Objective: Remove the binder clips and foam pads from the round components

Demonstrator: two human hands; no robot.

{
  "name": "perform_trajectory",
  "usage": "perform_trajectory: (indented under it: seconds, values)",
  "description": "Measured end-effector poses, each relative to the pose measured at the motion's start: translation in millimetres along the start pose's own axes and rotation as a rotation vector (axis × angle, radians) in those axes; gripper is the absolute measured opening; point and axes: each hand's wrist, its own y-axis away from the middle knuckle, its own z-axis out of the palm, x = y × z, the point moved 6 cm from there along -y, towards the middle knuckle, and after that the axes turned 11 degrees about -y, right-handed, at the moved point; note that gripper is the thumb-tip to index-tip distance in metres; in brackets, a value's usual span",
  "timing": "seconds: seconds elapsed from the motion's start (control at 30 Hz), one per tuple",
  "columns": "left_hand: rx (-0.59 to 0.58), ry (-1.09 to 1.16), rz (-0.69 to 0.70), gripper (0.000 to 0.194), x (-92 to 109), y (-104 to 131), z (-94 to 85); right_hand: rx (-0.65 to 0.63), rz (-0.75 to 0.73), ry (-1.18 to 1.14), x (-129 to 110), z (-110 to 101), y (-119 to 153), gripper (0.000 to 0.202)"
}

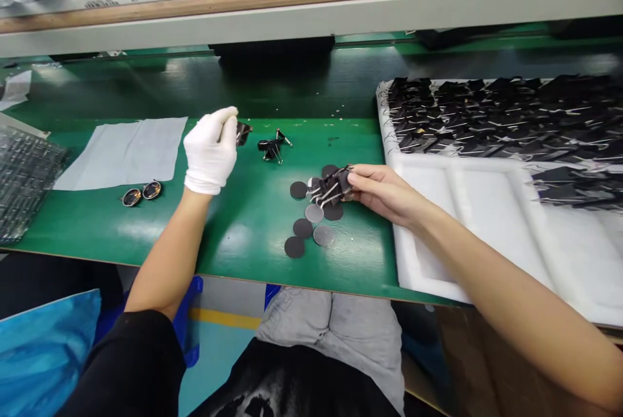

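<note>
My left hand point(211, 148), in a white glove, is closed on a small black binder clip point(243, 133) above the green bench. Bare, my right hand point(382, 187) grips a bunch of black binder clips point(331, 189) with silvery wire handles; how many is hard to tell. Under and around that bunch lie several thin round discs, some black point(294, 247) and some grey point(324, 235). Between my hands a few loose binder clips point(274, 146) rest on the bench, apart from both hands.
On the right, a white foam tray point(428, 261) holds dense rows of black clips point(487, 119). At left are a white sheet point(121, 151), two round rimmed pieces point(142, 193) and a stack of clear plastic trays point(29, 177). A pale beam point(311, 18) crosses the back.
</note>
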Motion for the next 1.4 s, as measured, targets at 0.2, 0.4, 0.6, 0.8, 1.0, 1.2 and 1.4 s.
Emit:
perform_trajectory:
  seconds: [0.2, 0.4, 0.6, 0.8, 1.0, 1.2, 1.4]
  values:
    - [-0.357, 0.713, -0.158, 0.036, 87, 61, 23.4, -0.239, -0.121, 0.241, -1, 19, 7, 0.033]
    - [-0.645, 0.766, -0.253, 0.037, 100, 78, 39.1, -0.068, -0.151, 0.164, -1, 9, 5, 0.029]
    - [-0.773, 0.726, -0.205, 0.041, 98, 76, 37.2, -0.049, -0.107, 0.121, 1, 11, 4, 0.033]
    - [-1.059, 0.708, -0.218, 0.05, 103, 85, 39.9, -0.074, -0.069, 0.147, 8, 10, 5, 0.032]
    - [-1.017, 0.764, -0.307, 0.044, 97, 76, 44.6, 0.118, -0.08, -0.043, -1, 5, 3, 0.035]
    - [-0.967, 0.755, -0.361, 0.037, 92, 73, 45.1, 0.222, -0.034, -0.153, -7, -5, 2, 0.043]
    - [-0.954, 0.794, -0.28, 0.046, 98, 81, 42.5, -0.052, -0.037, 0.19, 3, 16, 5, 0.04]
